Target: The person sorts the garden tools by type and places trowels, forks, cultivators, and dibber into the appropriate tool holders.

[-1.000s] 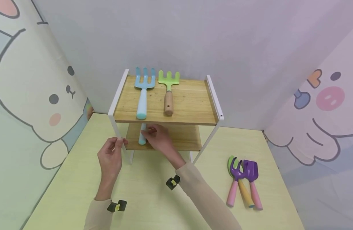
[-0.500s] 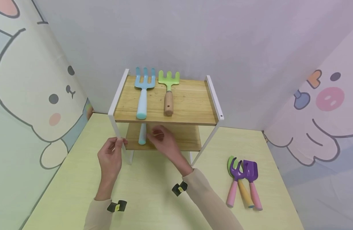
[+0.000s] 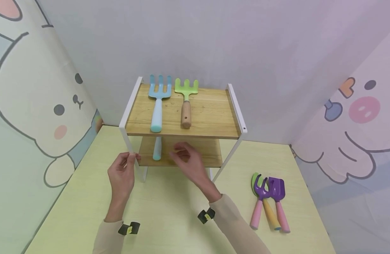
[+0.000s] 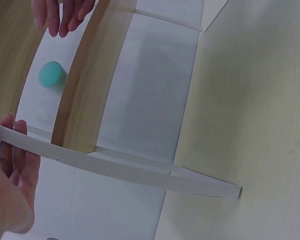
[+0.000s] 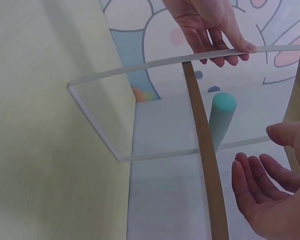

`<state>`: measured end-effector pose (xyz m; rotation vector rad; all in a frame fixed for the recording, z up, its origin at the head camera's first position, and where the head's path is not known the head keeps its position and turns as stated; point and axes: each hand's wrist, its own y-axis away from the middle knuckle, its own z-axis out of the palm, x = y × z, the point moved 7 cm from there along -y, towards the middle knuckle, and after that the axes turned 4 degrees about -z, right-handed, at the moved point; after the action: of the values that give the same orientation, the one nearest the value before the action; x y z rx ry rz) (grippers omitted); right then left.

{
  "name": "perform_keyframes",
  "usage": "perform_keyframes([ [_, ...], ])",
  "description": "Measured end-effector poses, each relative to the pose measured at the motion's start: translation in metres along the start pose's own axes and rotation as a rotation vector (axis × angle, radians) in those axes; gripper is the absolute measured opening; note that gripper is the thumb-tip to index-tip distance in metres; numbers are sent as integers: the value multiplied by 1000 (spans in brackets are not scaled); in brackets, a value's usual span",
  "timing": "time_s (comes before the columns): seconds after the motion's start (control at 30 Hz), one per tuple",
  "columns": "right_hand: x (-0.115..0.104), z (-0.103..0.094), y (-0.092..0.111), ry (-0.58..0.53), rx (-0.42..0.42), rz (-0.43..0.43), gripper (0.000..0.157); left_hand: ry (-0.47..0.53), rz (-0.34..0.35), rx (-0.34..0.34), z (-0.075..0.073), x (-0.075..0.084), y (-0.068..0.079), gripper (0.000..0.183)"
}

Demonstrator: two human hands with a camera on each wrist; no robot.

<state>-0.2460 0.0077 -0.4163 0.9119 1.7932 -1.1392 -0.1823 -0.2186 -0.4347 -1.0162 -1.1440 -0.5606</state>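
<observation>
A two-tier shelf (image 3: 211, 116) with wooden boards and a white metal frame stands on the table. My left hand (image 3: 122, 171) grips its left front post, thumb on one side and fingers behind, as the right wrist view shows. On the lower board lies a tool with a pale blue handle (image 3: 157, 148); its far end is hidden under the top board. My right hand (image 3: 192, 164) is just right of that handle, apart from it, fingers loosely bent and holding nothing. On the top board lie a blue garden fork (image 3: 157, 109) and a green garden fork (image 3: 186, 109) with a wooden handle.
On the table's right lie a purple hand fork (image 3: 261, 192) with a pink handle, a purple shovel (image 3: 277, 188) with a pink handle, and a green tool (image 3: 271, 215) with a yellow handle, partly covered. Cartoon-printed cloth (image 3: 55, 106) surrounds the table.
My right hand has let go of the pale blue handle and moved right and back from it. The handle stays on the lower board. My left hand has not moved.
</observation>
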Motion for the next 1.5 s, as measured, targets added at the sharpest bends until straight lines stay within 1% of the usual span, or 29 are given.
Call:
perform_keyframes([
  [0.13, 1, -4, 5, -6, -3, -20, 34, 2, 1, 2, 0, 0, 0, 17],
  [0.4, 3, -11, 17, -21, 7, -50, 36, 35, -1, -3, 0, -2, 0, 16],
  [0.5, 3, -16, 22, -17, 18, -63, 36, 39, -3, -3, 0, -2, 0, 16],
  [0.73, 4, -27, 33, -55, 61, -94, 33, 31, -6, -3, 0, -2, 1, 16],
  [0.87, -3, -33, 40, -44, 80, -124, 32, 36, -7, -2, 0, -3, 1, 17],
  [1.0, -11, -39, 47, -52, 82, -149, 30, 45, -6, -4, 1, -3, 1, 17],
  [1.13, -1, -45, 55, -63, 87, -179, 31, 37, -8, -6, 1, -3, 1, 16],
  [1.23, 9, -49, 61, -56, 95, -226, 33, 26, -11, -5, 1, -3, 1, 16],
  [1.37, 13, -54, 71, -44, 98, -284, 34, 21, -14, -4, 1, -3, 1, 16],
  [1.5, 17, -59, 80, -37, 96, -292, 35, 38, -16, -9, 2, -4, 1, 17],
])
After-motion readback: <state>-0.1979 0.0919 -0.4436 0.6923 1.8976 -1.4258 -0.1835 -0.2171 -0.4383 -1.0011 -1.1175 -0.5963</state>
